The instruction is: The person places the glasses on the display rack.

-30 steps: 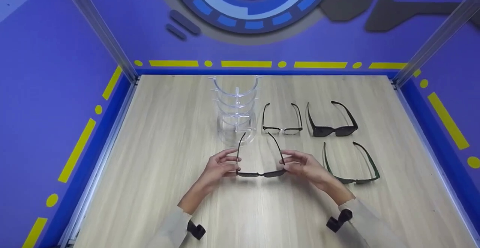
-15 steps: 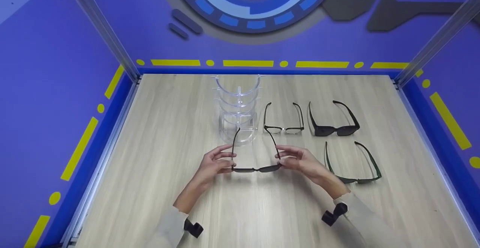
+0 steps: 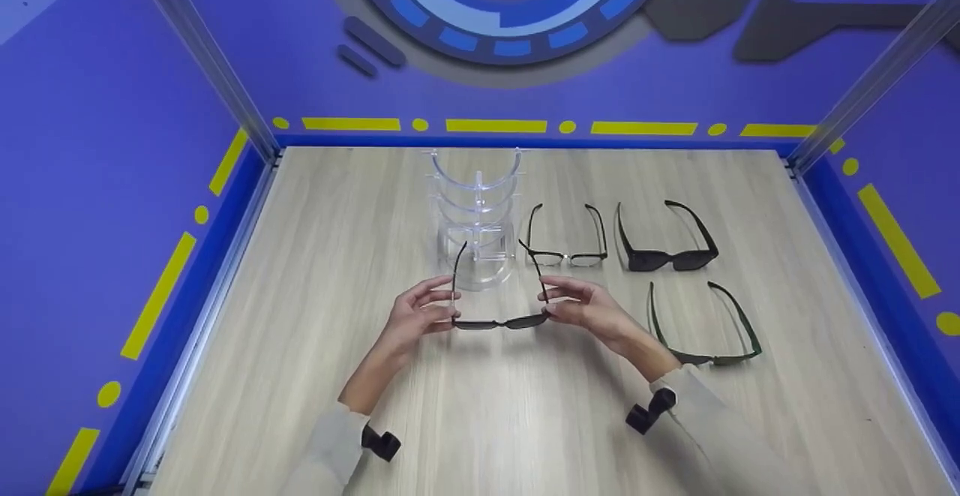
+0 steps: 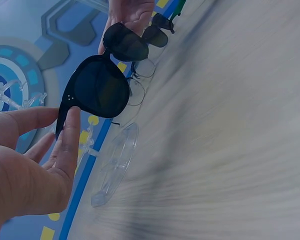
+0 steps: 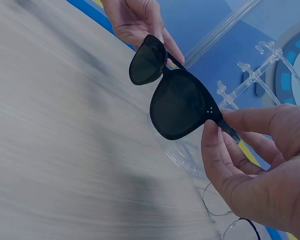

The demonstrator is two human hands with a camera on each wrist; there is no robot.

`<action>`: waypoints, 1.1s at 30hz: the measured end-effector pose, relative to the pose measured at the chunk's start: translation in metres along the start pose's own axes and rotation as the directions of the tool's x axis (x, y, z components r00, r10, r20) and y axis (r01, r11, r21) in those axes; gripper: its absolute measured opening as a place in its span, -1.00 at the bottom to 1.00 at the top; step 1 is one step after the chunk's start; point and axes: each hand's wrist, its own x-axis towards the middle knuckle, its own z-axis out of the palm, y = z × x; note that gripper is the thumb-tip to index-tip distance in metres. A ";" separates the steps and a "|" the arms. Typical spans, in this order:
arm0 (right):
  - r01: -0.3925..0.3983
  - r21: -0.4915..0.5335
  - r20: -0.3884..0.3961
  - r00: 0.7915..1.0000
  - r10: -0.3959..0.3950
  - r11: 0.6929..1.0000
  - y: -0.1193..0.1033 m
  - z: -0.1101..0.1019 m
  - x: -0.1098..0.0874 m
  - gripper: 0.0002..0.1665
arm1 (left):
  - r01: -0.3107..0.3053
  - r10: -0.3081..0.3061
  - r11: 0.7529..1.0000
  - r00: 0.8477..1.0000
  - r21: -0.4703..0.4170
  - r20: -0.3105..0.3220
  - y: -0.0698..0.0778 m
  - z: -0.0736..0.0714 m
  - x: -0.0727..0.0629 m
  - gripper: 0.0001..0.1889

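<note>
Black sunglasses (image 3: 501, 324) with dark lenses are held up off the table between both hands, temples unfolded and pointing away. My left hand (image 3: 412, 316) pinches the left hinge end between thumb and fingers; the left wrist view shows the dark lens (image 4: 100, 87) beside them. At the opposite hinge, my right hand (image 3: 589, 308) pinches the frame, and small silver dots mark that corner in the right wrist view. Just beyond the sunglasses stands a clear plastic tiered glasses stand (image 3: 478, 203), its tiers bare. The temple tips overlap its round base in the head view.
Right of the stand lie clear-lens glasses (image 3: 566, 258) and thick black sunglasses (image 3: 670, 260). Dark green-framed sunglasses (image 3: 716, 361) lie nearer, beside the right forearm. Blue printed walls enclose the wooden table (image 3: 315, 241) at the back and sides.
Both hands have carried the black sunglasses away from the body and slightly left, closer to the clear stand. The other glasses and the stand stay where they were.
</note>
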 end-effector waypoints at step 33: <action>0.032 0.007 -0.046 0.998 -0.032 0.999 -0.015 0.007 0.042 -0.29 | -0.035 0.035 0.999 0.996 0.001 -0.084 0.009 -0.017 0.034 -0.49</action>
